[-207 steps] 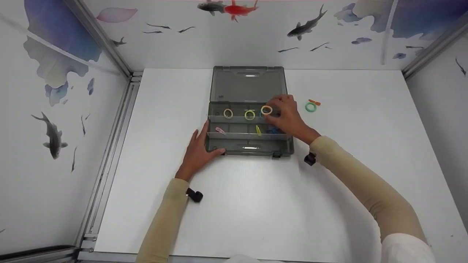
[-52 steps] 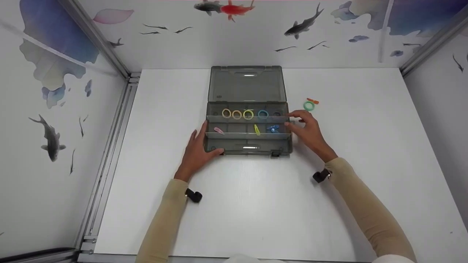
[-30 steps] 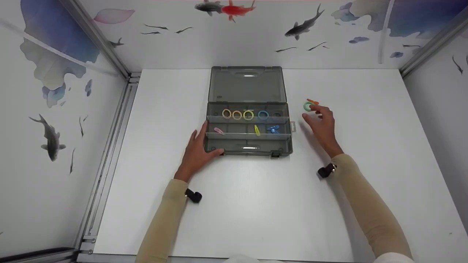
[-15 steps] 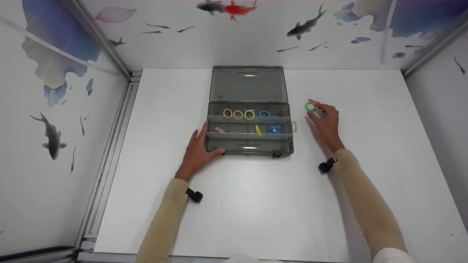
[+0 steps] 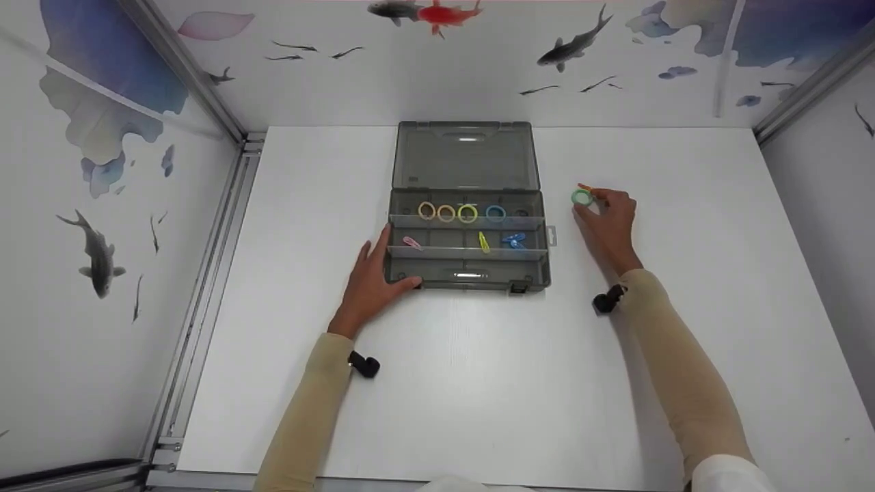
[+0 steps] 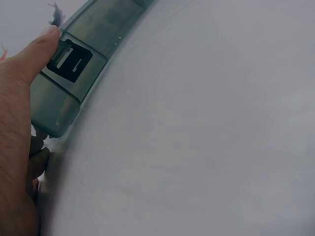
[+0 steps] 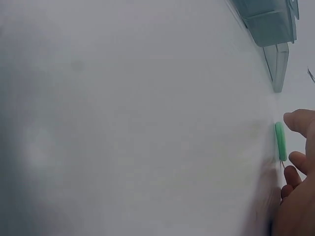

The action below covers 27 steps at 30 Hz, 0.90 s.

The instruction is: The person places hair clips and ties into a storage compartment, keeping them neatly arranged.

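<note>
A grey see-through compartment box (image 5: pixel 468 263) lies with its lid raised back. My left hand (image 5: pixel 369 287) holds its front left corner, thumb on the front by a dark latch (image 6: pixel 71 61), fingers along the left side. To the right of the box, my right hand (image 5: pixel 610 222) is at a green ring-shaped hair tie (image 5: pixel 582 197) on the table. Thumb and fingertips stand at opposite sides of the hair tie (image 7: pixel 280 141); a small gap shows in the right wrist view. Behind it lies an orange hair clip (image 5: pixel 584 186), partly covered by the fingers.
The back row holds two pale orange hair ties (image 5: pixel 446 214), a yellow one (image 5: pixel 467 214) and a blue one (image 5: pixel 495 214). In the middle row lie a pink clip (image 5: pixel 411 242), a yellow clip (image 5: pixel 484 242) and blue clips (image 5: pixel 514 240). Walls border the white table (image 5: pixel 465 396).
My right hand set a pale orange hair tie in the back row, then moved from the box's right edge to the green hair tie. My left hand stays at the box corner.
</note>
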### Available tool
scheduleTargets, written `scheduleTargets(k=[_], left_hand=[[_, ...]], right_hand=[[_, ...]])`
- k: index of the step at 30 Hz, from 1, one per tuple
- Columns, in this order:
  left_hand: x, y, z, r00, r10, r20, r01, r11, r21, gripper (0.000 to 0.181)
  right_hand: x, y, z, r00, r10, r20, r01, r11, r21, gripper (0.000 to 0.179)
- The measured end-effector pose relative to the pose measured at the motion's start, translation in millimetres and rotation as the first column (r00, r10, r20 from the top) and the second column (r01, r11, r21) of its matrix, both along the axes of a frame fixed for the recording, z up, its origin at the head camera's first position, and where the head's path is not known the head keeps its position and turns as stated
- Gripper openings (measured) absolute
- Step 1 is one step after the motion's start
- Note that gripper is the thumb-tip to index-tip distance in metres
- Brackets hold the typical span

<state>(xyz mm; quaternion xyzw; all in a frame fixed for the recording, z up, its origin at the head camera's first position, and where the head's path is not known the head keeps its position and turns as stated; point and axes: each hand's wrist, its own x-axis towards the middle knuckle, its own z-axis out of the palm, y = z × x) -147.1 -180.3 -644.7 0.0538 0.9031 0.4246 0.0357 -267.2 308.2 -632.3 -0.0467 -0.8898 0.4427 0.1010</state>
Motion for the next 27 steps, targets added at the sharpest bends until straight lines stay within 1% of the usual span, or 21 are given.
scheduleTargets(k=[8, 18, 23, 27], left_hand=[[1.4, -1.4, 1.1, 1.000, 0.005, 0.014, -0.005, 1.000, 0.010, 0.123], [-1.1, 0.0, -1.6, 1.000, -0.003, -0.005, 0.003, 1.000, -0.002, 0.123], [-1.5, 0.3, -1.8, 1.000, 0.006, -0.006, -0.006, 1.000, -0.004, 0.123], [-0.9, 0.0, -1.2, 1.000, 0.009, 0.001, -0.009, 1.000, -0.002, 0.123]], right_hand=[[-2.1, -5.1, -0.4, 0.997, -0.044, 0.060, 0.043, 0.999, 0.033, 0.052], [-3.1, -8.8, 0.5, 0.993, -0.093, 0.073, 0.088, 0.994, 0.068, 0.050], [-3.9, -9.2, -0.2, 0.991, -0.100, 0.085, 0.095, 0.994, 0.057, 0.051], [-1.5, -8.7, 2.7, 0.992, -0.078, 0.096, 0.075, 0.997, 0.032, 0.051]])
